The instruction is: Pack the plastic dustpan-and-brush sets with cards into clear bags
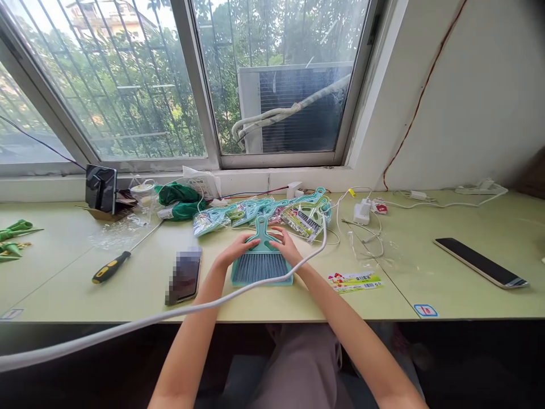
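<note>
A small teal hand brush (261,241) with grey bristles lies in a matching dustpan (235,282) on the table, its looped handle pointing away from me. My left hand (236,248) grips the set from the left, thumb on the brush's shoulder. From the other side my right hand (288,246) does the same, with its thumb on top and fingers around the edge. The fingers under the rim are partly hidden. Just behind lie several wrapped brush sets (304,220). A printed card label (355,281) rests to the right.
A white cable (140,325) hangs across the foreground, over the dustpan. Left of my arms are a phone (187,275) and a screwdriver (111,267). Chargers (361,211) with wires and another phone (479,262) are on the right. Windows (281,85) stand behind the table.
</note>
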A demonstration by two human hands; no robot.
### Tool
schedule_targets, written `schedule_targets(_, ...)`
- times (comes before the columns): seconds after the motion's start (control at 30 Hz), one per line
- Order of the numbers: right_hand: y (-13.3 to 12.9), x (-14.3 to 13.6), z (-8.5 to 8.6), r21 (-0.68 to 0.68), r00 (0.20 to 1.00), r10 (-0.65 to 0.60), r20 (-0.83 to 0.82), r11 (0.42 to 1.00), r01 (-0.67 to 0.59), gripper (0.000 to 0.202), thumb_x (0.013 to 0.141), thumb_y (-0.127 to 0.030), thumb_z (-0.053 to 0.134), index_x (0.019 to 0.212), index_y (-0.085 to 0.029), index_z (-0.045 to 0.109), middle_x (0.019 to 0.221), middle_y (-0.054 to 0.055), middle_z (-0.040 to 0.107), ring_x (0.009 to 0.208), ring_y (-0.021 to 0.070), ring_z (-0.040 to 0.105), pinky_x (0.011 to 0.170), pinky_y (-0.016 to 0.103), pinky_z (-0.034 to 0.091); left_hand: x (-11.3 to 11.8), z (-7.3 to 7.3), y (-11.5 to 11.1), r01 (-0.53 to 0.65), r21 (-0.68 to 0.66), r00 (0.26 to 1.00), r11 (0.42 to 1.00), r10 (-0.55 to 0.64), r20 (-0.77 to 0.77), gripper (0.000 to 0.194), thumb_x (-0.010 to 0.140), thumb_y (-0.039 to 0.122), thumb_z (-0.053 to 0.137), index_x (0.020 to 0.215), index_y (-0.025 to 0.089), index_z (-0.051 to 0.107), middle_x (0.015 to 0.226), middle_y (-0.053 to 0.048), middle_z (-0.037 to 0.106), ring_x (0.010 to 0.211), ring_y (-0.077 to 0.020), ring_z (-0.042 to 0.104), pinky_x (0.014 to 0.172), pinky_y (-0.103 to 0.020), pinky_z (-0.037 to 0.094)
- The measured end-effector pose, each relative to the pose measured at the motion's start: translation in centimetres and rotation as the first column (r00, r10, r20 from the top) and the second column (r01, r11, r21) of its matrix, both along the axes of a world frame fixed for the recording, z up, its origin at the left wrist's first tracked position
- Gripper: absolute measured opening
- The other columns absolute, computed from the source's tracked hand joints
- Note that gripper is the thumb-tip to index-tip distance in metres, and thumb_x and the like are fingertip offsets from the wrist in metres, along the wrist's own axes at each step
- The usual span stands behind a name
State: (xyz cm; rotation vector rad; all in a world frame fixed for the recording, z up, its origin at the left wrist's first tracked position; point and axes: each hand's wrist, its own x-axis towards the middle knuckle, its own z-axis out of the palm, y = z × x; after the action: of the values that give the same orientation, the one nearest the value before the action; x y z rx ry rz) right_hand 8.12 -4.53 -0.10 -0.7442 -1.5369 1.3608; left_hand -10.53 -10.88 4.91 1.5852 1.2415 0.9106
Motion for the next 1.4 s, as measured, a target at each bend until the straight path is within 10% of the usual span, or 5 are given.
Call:
schedule_targets(0.2, -0.3, 0.6, 0.7, -0.137, 0.983, 0.182, -0.002, 0.974, -0.181, 0.039, 0.063, -0.042, 0.074, 0.096, -0.020, 0.071, 0.096, 0.005, 0.072, 0.096, 0.0265, 0.063, 0.088, 0.041, 0.047, 1.1, 1.2, -0.7, -0.044, 0.031, 0.998, 0.999, 0.043, 0.044, 0.050, 0.072, 0.051, 0.068, 0.106, 0.014, 0.068, 0.092, -0.007, 0.068, 0.080, -0.0184, 0.056, 0.069, -0.027, 0.042)
schedule_targets(0.73, 0.1, 1.2, 1.7, -0.107, 0.999, 0.020, 0.050, 0.994, -0.014, 0.033, 0.050, -0.047, 0.078, 0.062, -0.018, 0.069, 0.062, 0.001, 0.060, 0.068, 0.0186, 0.051, 0.069, 0.033, 0.039, 2.5, 0.4, 0.0, -0.168, 0.199, 0.986, 0.966, 0.163, 0.044, 0.040, 0.070, 0.050, 0.067, 0.076, 0.011, 0.068, 0.067, -0.001, 0.055, 0.063, -0.0131, 0.042, 0.058, -0.024, 0.030)
schedule_targets(1.17, -0.8, 1.4, 2.5, -0.078, 0.998, 0.062, 0.018, 0.995, -0.060, 0.034, 0.058, -0.043, 0.074, 0.078, -0.016, 0.073, 0.081, 0.004, 0.069, 0.080, 0.0213, 0.059, 0.078, 0.035, 0.044, 2.2, 0.2, 0.2, -0.165, 0.164, 0.986, 0.973, 0.161, 0.037, 0.046, 0.070, 0.053, 0.068, 0.086, 0.011, 0.070, 0.077, -0.005, 0.062, 0.068, -0.0148, 0.047, 0.060, -0.024, 0.036)
schedule_targets(1.4, -0.8, 1.3, 2.0, 0.198, 0.959, -0.212, 0.187, 0.965, 0.175, 0.023, 0.072, -0.038, 0.066, 0.086, -0.022, 0.074, 0.088, 0.004, 0.073, 0.085, 0.0234, 0.063, 0.078, 0.035, 0.047, 2.0, -0.4, 0.8, -0.208, 0.186, 0.977, 0.960, 0.215, -0.016, 0.057, 0.073, 0.066, 0.058, 0.087, 0.011, 0.070, 0.079, -0.006, 0.063, 0.071, -0.0168, 0.051, 0.061, -0.026, 0.039)
